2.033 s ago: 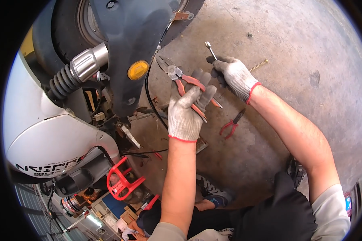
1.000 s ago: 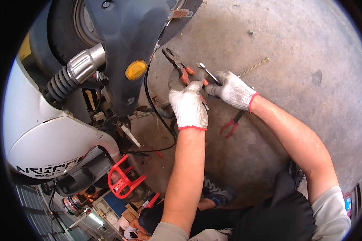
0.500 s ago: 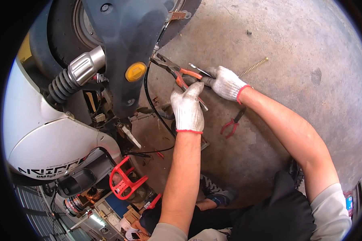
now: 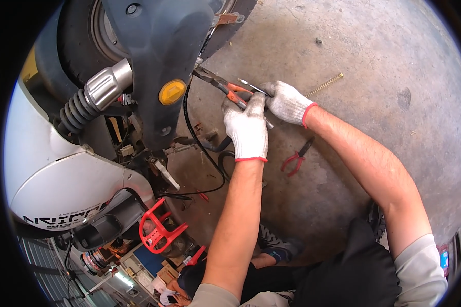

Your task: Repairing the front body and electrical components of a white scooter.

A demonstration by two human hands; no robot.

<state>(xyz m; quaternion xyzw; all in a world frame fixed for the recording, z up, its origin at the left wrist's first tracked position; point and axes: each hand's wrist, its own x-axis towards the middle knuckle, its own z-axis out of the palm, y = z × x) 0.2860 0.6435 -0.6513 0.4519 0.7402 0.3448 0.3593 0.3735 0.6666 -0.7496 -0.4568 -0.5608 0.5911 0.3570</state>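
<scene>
A pair of pliers with orange handles (image 4: 235, 97) is in my gloved left hand (image 4: 246, 126), the fingers closed round the handles. Its dark jaws reach the end of a black cable (image 4: 187, 102) beside the dark panel of a motor scooter (image 4: 161, 46). Whether they bite on the cable I cannot tell. A silver metal end (image 4: 268, 124) pokes out next to the left glove; the rest of it is hidden. My gloved right hand (image 4: 290, 104), just to the right, is closed on a thin silver-tipped rod (image 4: 251, 86) alongside the handles.
On the concrete floor lie red-handled pliers (image 4: 293, 163) and a brass-coloured coil spring (image 4: 325, 84). A red plastic frame (image 4: 161, 230) stands at lower left, below the scooter's white body (image 4: 61, 179). A person's arm (image 4: 176, 289) shows at the bottom edge.
My left hand has shifted slightly right and up, nearer my right hand. The orange handles and the jaws have come closer together. My right hand has moved only a little.
</scene>
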